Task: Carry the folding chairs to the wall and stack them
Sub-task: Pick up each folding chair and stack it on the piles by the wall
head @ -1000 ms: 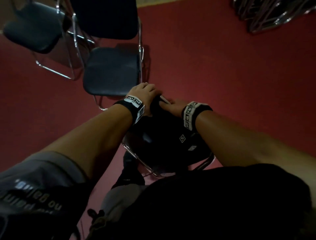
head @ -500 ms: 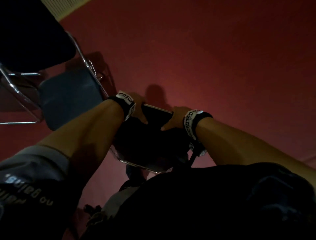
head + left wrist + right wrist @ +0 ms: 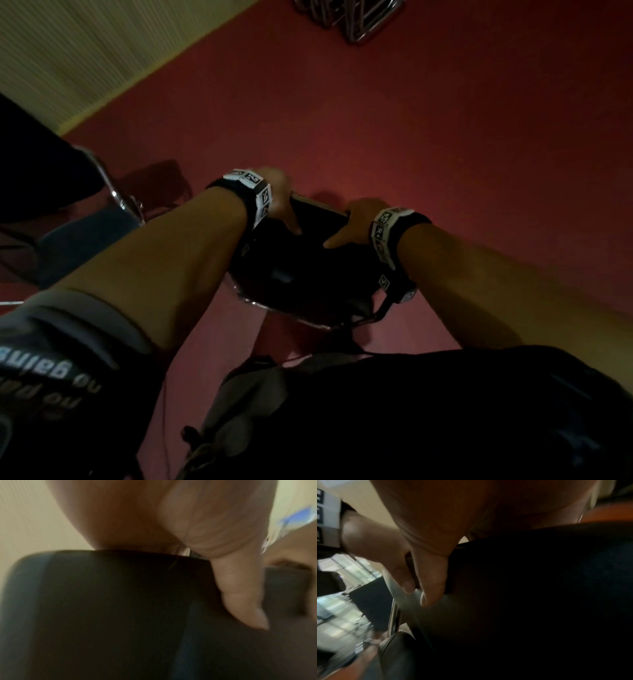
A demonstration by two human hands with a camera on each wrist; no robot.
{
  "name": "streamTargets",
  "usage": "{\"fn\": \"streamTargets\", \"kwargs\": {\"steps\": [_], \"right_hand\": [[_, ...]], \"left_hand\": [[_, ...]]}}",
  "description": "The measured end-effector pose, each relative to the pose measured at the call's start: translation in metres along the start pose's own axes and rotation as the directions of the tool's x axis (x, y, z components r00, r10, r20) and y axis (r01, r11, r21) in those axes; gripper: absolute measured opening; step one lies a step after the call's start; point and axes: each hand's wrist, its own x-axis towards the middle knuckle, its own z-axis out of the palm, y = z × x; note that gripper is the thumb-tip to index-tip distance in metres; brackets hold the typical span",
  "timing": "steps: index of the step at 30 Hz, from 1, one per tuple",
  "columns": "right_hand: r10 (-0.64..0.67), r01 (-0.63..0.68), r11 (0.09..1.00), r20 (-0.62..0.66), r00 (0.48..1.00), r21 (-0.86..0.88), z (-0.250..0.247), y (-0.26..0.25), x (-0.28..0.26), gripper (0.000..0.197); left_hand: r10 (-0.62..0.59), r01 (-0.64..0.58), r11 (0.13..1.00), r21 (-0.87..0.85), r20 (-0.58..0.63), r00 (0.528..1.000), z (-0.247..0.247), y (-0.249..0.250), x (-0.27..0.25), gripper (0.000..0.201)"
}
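Observation:
I hold a black folding chair [image 3: 308, 270] in front of my body, above the red carpet. My left hand [image 3: 279, 202] grips the left end of its backrest top, thumb lying down the near face. My right hand [image 3: 352, 222] grips the right end the same way. In the left wrist view my left hand [image 3: 240, 588] wraps over the dark backrest [image 3: 102, 615]. In the right wrist view my right hand [image 3: 429, 574] curls over the backrest [image 3: 539, 601] beside the chrome frame tube [image 3: 393, 615]. The fingers behind the backrest are hidden.
Another black chair [image 3: 78, 236] with a chrome frame stands open at the left. Stacked chrome chair frames [image 3: 352, 17] lie at the top by the far side. A pale ribbed wall [image 3: 85, 51] meets the red carpet [image 3: 445, 137] at the upper left.
I have turned with the chair: the standing chairs have slid off to the left, and the wall and the stacked frames have come into view ahead. Both hands keep their grip.

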Motion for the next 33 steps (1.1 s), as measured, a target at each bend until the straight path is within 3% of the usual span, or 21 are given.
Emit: {"fn": "streamTargets", "kwargs": {"steps": [5, 10, 14, 20, 29, 33], "right_hand": [[0.153, -0.169, 0.984, -0.238, 0.959, -0.049, -0.094, 0.054, -0.001, 0.083], [0.235, -0.279, 0.96, -0.448, 0.862, -0.033, -0.13, 0.099, 0.008, 0.082], [0.23, -0.313, 0.946, -0.512, 0.827, -0.08, -0.168, 0.116, 0.039, 0.094], [0.289, -0.342, 0.936, -0.382, 0.878, -0.077, -0.243, 0.124, 0.098, 0.099], [0.32, -0.344, 0.938, -0.311, 0.895, -0.025, -0.315, 0.15, 0.16, 0.094], [0.291, -0.309, 0.951, -0.303, 0.907, -0.014, -0.342, 0.177, 0.191, 0.088]], "left_hand": [[0.101, -0.092, 0.994, 0.05, -0.225, 0.969, -0.061, 0.065, 0.051, 0.074], [0.257, -0.183, 0.961, 0.209, -0.415, 0.873, -0.084, 0.11, 0.106, 0.081], [0.266, -0.207, 0.96, 0.186, -0.398, 0.878, -0.124, 0.111, 0.153, 0.085], [0.22, -0.188, 0.973, 0.133, -0.297, 0.929, -0.181, 0.118, 0.218, 0.081], [0.181, -0.166, 0.982, 0.093, -0.189, 0.965, -0.239, 0.136, 0.311, 0.067], [0.078, -0.066, 0.993, 0.101, -0.119, 0.99, -0.262, 0.16, 0.358, 0.053]]}}
